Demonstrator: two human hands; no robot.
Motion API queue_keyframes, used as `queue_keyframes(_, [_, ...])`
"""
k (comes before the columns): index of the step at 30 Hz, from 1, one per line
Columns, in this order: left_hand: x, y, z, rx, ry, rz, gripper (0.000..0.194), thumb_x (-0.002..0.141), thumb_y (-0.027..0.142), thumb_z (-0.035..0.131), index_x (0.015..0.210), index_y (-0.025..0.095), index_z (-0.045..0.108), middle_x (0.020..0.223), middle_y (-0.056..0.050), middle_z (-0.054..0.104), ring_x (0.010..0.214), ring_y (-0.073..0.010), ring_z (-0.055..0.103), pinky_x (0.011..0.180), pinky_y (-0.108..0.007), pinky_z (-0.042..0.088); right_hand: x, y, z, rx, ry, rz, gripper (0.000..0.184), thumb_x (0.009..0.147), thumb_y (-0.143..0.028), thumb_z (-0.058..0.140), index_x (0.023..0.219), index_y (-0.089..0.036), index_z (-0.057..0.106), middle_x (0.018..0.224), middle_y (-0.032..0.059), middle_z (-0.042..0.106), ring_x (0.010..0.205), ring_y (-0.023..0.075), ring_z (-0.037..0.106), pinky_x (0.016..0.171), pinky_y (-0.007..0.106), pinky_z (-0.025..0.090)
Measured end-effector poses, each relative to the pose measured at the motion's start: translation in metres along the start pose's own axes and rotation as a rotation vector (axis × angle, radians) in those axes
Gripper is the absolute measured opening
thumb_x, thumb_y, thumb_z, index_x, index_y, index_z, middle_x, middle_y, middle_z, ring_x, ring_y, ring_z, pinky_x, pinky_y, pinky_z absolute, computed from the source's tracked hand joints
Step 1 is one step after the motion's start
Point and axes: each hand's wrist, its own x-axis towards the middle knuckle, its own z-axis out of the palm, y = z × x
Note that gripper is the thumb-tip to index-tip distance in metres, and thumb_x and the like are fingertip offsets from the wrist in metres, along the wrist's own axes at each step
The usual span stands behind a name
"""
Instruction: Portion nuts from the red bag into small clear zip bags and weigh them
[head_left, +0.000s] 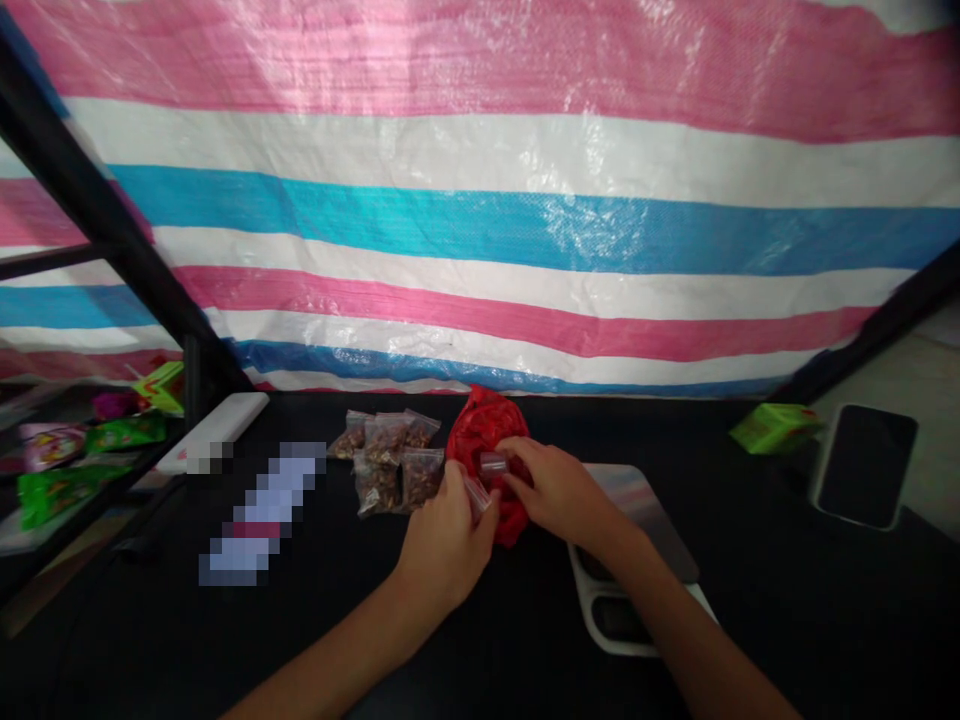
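Note:
My left hand [450, 535] is closed, with the edge of a small clear plastic zip bag [478, 495] between thumb and fingers. Bent over the red plastic bag [487, 420], my right hand [551, 485] pinches a clear plastic piece [493, 463]; whether this belongs to the same zip bag I cannot tell. The red bag lies crumpled behind both hands, and its contents are hidden. Just left of it are several small zip bags [386, 437] filled with brown dried bits. A white kitchen scale [637, 505] with a metal plate sits partly under my right forearm.
On the black table [337, 625], a white power strip [225, 428] and a blurred-out flat item [264, 515] lie at left. Green and pink packets [124, 432] rest beyond the frame bar. A green box [776, 428] and a phone [865, 467] stand at right. Striped sheeting [480, 235] hangs behind.

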Motion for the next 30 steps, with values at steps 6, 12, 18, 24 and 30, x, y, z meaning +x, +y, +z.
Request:
queue_keyframes(6, [0.01,-0.015,0.012,-0.379,0.059,0.027,0.032,0.085,0.009,0.055,0.11,0.023,0.041,0.096,-0.003,0.064,0.084,-0.02,0.068,0.076,-0.032,0.05,-0.002,-0.007,-0.008,0.062,0.039,-0.031,0.035,0.091,-0.013,0.058,0.124,-0.025,0.062,0.125,0.005,0.069,0.112,0.0214,0.065,0.098,0.033,0.047])
queue_keyframes(12, [0.011,-0.011,0.009,-0.435,0.202,0.039,0.032,0.08,0.004,0.055,0.103,0.023,0.043,0.092,0.0,0.051,0.084,-0.0176,0.056,0.078,-0.032,0.048,-0.003,0.003,-0.024,-0.137,0.013,-0.012,0.03,0.084,-0.006,0.055,0.107,-0.022,0.065,0.108,0.0061,0.07,0.103,0.0222,0.063,0.092,0.033,0.044])
queue_keyframes(18, [0.01,-0.014,0.016,-0.369,0.217,0.042,0.03,0.083,0.018,0.065,0.107,0.02,0.045,0.103,-0.005,0.051,0.097,-0.0225,0.056,0.089,-0.04,0.048,-0.007,0.0,-0.024,-0.145,-0.067,-0.008,0.024,0.083,-0.007,0.058,0.1,-0.023,0.062,0.103,0.0049,0.07,0.094,0.0212,0.065,0.082,0.031,0.041])
queue_keyframes(24, [0.009,-0.011,0.016,-0.565,0.092,-0.042,0.034,0.081,0.008,0.057,0.106,0.024,0.041,0.09,0.002,0.051,0.08,-0.0148,0.056,0.073,-0.028,0.049,-0.013,-0.002,-0.026,-0.063,-0.139,0.005,0.016,0.085,-0.015,0.064,0.097,-0.026,0.061,0.092,0.0001,0.072,0.08,0.0196,0.066,0.067,0.028,0.036])
queue_keyframes(30, [0.013,-0.008,0.017,-0.825,0.112,-0.078,0.039,0.075,0.005,0.054,0.103,0.026,0.036,0.088,0.004,0.049,0.072,-0.0112,0.055,0.062,-0.021,0.048,-0.015,-0.003,-0.024,0.018,-0.148,-0.054,0.033,0.086,-0.02,0.069,0.117,-0.029,0.065,0.105,0.0004,0.076,0.094,0.0223,0.07,0.078,0.029,0.043])
